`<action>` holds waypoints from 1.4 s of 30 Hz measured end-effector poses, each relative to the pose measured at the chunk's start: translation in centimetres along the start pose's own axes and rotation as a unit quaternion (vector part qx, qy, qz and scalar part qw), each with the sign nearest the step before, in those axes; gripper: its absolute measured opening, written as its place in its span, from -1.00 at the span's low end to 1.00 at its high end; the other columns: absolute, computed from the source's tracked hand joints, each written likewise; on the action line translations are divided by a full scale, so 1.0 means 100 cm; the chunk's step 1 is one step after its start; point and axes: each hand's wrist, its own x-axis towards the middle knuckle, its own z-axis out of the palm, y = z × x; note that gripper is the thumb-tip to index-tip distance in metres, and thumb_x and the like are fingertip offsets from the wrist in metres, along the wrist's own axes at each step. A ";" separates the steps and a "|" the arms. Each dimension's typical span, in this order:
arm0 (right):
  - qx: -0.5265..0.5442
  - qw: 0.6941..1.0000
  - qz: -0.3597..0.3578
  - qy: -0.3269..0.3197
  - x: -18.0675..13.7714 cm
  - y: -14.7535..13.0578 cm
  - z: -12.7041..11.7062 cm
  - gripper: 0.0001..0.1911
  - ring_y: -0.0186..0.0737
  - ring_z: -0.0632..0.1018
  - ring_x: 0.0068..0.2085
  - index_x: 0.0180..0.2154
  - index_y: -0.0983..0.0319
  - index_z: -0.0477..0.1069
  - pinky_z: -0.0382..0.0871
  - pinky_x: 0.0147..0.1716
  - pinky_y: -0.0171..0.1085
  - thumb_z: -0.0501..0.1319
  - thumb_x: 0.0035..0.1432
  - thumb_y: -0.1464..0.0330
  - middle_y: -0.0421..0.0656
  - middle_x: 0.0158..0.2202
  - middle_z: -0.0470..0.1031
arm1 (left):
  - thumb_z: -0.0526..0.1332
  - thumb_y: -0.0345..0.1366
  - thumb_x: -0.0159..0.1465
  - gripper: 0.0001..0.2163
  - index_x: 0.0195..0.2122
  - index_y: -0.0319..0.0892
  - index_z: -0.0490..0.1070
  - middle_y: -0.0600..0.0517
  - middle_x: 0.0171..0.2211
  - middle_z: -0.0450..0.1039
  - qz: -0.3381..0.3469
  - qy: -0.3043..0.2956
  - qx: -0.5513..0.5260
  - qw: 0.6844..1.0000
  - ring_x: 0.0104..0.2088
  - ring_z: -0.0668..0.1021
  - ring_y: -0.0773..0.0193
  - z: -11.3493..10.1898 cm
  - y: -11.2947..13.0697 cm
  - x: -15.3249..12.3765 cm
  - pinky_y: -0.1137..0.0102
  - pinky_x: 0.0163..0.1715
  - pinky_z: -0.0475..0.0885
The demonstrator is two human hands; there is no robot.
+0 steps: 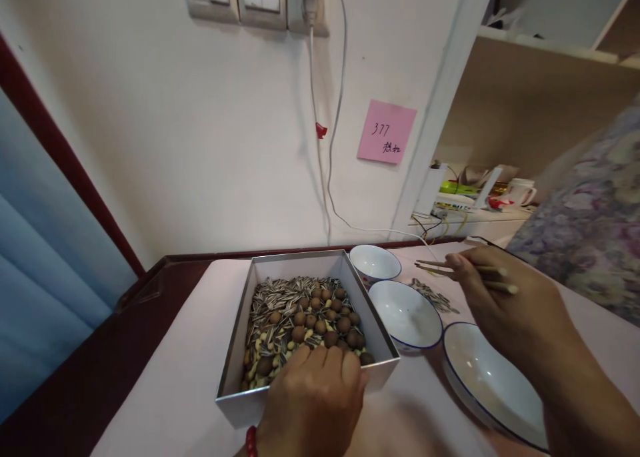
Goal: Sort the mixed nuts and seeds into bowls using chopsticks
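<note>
A grey square box (pixel 235 357) sits on the pale table, filled with striped sunflower seeds (pixel 280 297), round brown nuts (pixel 325 320) and pale kernels. My left hand (pixel 313 397) rests on the box's near rim, its fingers curled over the edge onto the contents. My right hand (pixel 505 307) is closed around a pair of wooden chopsticks (pixel 440 267), whose tips point left above a small heap of sunflower seeds (pixel 434 295) lying on the table. Three white bowls with blue rims stand in a row to the right of the box: a small one (pixel 375 262), a medium one (pixel 406 313) and a large one (pixel 487 383).
The table abuts a white wall with a pink sticky note (pixel 386 131), switches and a hanging cable (pixel 330 143). A dark wooden edge (pixel 100 370) runs along the left. Shelves with a mug (pixel 520 191) and clutter are at the back right. A floral-patterned sleeve (pixel 595 223) is at the right.
</note>
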 end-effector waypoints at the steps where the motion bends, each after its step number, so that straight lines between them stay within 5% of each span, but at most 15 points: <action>1: -0.008 1.000 0.004 -0.009 0.001 0.001 0.002 -0.60 -0.13 0.49 -0.35 -0.37 0.12 0.41 0.23 -0.36 -0.19 0.03 0.33 0.02 -0.15 -0.34 0.50 | 0.14 -0.31 0.29 -0.85 -0.44 -0.06 0.24 0.11 -0.56 0.36 0.000 0.006 0.002 1.000 -0.58 0.45 0.13 0.000 0.000 0.000 0.21 -0.55 0.33; 8: 0.184 0.983 -0.016 0.009 -0.009 -0.025 0.002 -0.76 -0.19 0.52 -0.25 -0.27 0.10 0.48 0.33 -0.29 -0.24 0.11 0.36 0.18 -0.18 -0.29 0.51 | 0.20 -0.29 0.25 -0.84 -0.44 -0.06 0.24 0.12 -0.56 0.35 -0.007 0.001 0.001 1.000 -0.58 0.44 0.14 -0.001 0.001 0.000 0.20 -0.55 0.33; 14: 0.352 0.930 0.022 -0.108 -0.029 -0.051 0.018 -0.76 -0.22 0.55 -0.22 -0.24 0.07 0.51 0.44 -0.27 -0.33 0.10 0.38 0.19 -0.21 -0.25 0.53 | 0.24 -0.30 0.19 -0.84 -0.47 -0.06 0.25 0.12 -0.58 0.35 -0.005 0.011 0.007 1.000 -0.59 0.42 0.16 -0.002 0.004 0.002 0.23 -0.57 0.30; 19: 0.373 0.905 0.018 -0.205 -0.041 -0.069 0.039 -0.70 -0.22 0.53 -0.28 -0.29 0.12 0.51 0.40 -0.39 -0.36 0.08 0.37 0.17 -0.19 -0.35 0.50 | 0.26 -0.32 0.15 -0.84 -0.48 -0.07 0.25 0.11 -0.59 0.36 -0.018 0.025 0.012 0.999 -0.59 0.43 0.17 0.000 0.005 0.000 0.23 -0.56 0.30; 26: 0.410 0.876 0.021 -0.254 -0.050 -0.080 0.054 -0.69 -0.25 0.51 -0.31 -0.34 0.16 0.47 0.40 -0.31 -0.35 0.08 0.38 0.19 -0.19 -0.37 0.48 | 0.21 -0.43 0.12 -0.88 -0.44 -0.08 0.28 0.11 -0.60 0.36 -0.036 0.050 0.022 0.998 -0.61 0.41 0.18 0.004 0.008 -0.002 0.24 -0.57 0.27; 42: 0.404 0.895 0.007 -0.188 -0.047 -0.072 0.046 -0.71 -0.21 0.53 -0.27 -0.32 0.14 0.49 0.40 -0.35 -0.34 0.07 0.39 0.23 -0.17 -0.34 0.50 | 0.28 -0.40 0.06 -0.83 -0.47 -0.08 0.26 0.12 -0.59 0.37 -0.031 0.028 0.012 0.999 -0.59 0.43 0.19 0.001 0.005 -0.001 0.25 -0.55 0.26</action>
